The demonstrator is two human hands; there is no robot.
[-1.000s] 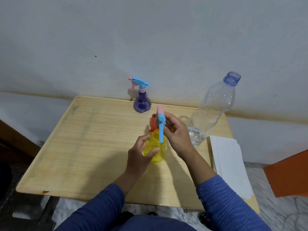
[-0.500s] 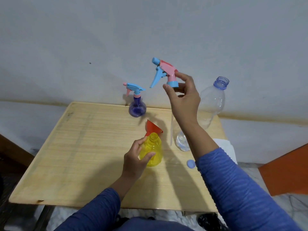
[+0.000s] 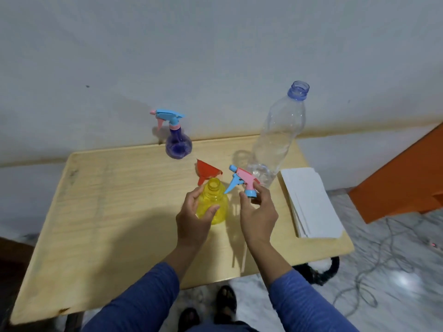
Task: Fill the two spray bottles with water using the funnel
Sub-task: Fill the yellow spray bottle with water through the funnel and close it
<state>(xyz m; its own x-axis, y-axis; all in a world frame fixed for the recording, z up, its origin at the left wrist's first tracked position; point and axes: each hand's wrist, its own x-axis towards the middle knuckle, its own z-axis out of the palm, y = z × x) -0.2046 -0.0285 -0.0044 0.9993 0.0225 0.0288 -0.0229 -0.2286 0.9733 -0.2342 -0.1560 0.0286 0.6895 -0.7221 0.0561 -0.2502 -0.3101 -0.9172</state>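
Spray head (image 3: 242,182) is coming down: half a second ago I was holding it up at wall height, now it's low over the table (image 3: 100,212), just right of the yellow bottle (image 3: 212,204). View is also shifting, so more floor is showing on the right.

Going big to small:
- Table is carrying everything. Paper stack (image 3: 309,202) is lying at its right edge.
- Clear water bottle (image 3: 275,137) is standing uncapped behind my right hand, a little water showing at the bottom.
- Purple bottle (image 3: 178,142) is sitting at the back near the wall, its sprayer on.
- Yellow bottle is standing upright, neck open, looking empty. My left hand (image 3: 194,220) is gripping its body, fingers curled round it.
- Red funnel (image 3: 207,172) is lying on its side just behind the yellow bottle, spout pointing down-left toward the bottle neck.
- My right hand (image 3: 257,212) is pinching the spray head by its blue collar; the dip tube (image 3: 244,255) is trailing toward me over the table.

Key relation: funnel is lying straight behind the open neck, slightly nearer my left hand, but that hand is busy steadying the bottle. My guess is the right hand needs to set the spray head down first, then reach forward-left for the funnel, stand it upright and seat the spout in the neck.
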